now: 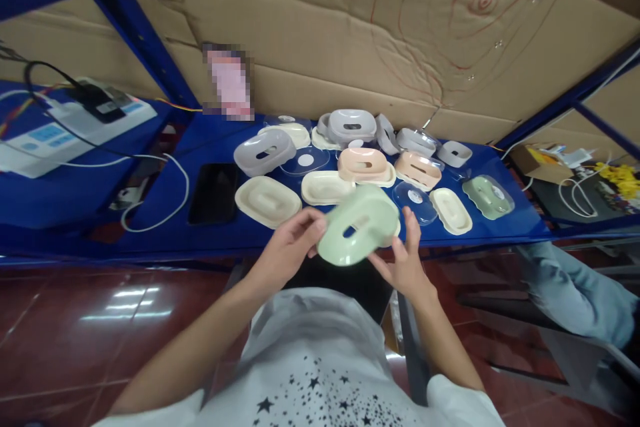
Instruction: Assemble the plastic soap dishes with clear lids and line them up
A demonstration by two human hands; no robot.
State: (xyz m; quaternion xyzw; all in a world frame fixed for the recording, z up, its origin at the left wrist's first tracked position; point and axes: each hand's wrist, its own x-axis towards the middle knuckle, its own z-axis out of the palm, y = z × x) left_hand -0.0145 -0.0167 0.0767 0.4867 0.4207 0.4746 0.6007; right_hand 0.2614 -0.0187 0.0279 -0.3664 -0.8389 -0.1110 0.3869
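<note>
A pale green oval plastic shell (pixel 359 223) with a slot in its middle is held in front of me, above the near edge of the blue table (pixel 175 220). My left hand (pixel 290 247) grips its left end with curled fingers. My right hand (pixel 406 260) supports its right underside, fingers raised against it. Behind it lie cream oval bases (pixel 267 201), grey shells (pixel 265 150), peach shells (pixel 363 163), clear round lids (pixel 415 199) and a green base (pixel 485 195).
A black phone (pixel 214 192) lies flat left of the parts. A white and blue device (pixel 60 130) with cables sits far left. Cardboard sheets (pixel 400 33) back the table. Another person's leg in jeans (pixel 575 293) is at right. Red tiled floor lies below.
</note>
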